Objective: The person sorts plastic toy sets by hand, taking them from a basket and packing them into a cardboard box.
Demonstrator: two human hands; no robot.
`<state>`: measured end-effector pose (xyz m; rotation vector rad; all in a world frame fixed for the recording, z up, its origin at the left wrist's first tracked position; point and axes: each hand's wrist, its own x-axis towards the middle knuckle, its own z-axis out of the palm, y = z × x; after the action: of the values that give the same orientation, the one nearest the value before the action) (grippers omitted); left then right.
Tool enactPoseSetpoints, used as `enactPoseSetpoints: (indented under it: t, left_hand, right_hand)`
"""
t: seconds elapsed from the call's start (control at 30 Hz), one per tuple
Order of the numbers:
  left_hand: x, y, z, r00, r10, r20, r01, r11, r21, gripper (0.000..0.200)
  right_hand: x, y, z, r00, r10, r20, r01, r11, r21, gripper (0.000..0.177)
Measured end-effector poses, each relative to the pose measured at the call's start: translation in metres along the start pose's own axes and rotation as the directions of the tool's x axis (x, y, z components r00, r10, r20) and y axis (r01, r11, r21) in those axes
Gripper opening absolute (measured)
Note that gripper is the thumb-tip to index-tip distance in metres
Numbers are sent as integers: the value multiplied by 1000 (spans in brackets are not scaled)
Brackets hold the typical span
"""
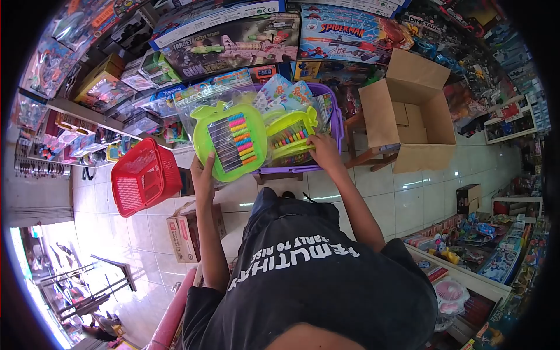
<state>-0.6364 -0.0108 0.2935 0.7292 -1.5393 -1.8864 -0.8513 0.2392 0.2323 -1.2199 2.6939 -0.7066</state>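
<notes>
My left hand (203,170) grips the lower left edge of a green apple-shaped abacus (255,125) with rows of coloured beads. A second abacus (281,125), yellow-green and tilted, is in my right hand (324,150), whose fingers close on its right side. Both toys are over a purple basket (335,108). In the basket, behind the toys, are patterned packets (284,92). A clear plastic package (214,90) with a printed header lies behind the green abacus.
On the left is a red basket (146,178); an open cardboard box (408,111) stands on the right. A closed carton (184,233) sits on the tiled floor (326,189). Boxed toys (230,44) line the shelves ahead. Goods fill a low counter (466,251) at right.
</notes>
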Motion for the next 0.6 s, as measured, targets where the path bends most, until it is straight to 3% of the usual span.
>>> enactPoseSetpoints:
  t: [0.07,0.27,0.43,0.53,0.6]
  left_hand:
    - [-2,-1,-2,1000,5,6,-5,1000,5,29]
    - [1,-9,-4,997,-31,64,34,998,-48,30]
    - [5,-1,-1,991,-71,112,91,979,-184,32]
    - [10,5,-5,990,-69,119,91,978,-189,33]
    - [13,9,-4,996,-13,89,21,995,-98,34]
  right_hand:
    - [1,-1,2,1000,6,-19,-8,991,-136,23]
    - [-1,8,11,998,-61,-30,51,969,-243,23]
    - [-4,-9,-16,999,-50,-9,48,987,-151,20]
    - [-1,-20,-37,993,-107,-48,101,989,-110,18]
    - [4,-30,-56,989,-130,-75,121,986,-113,17]
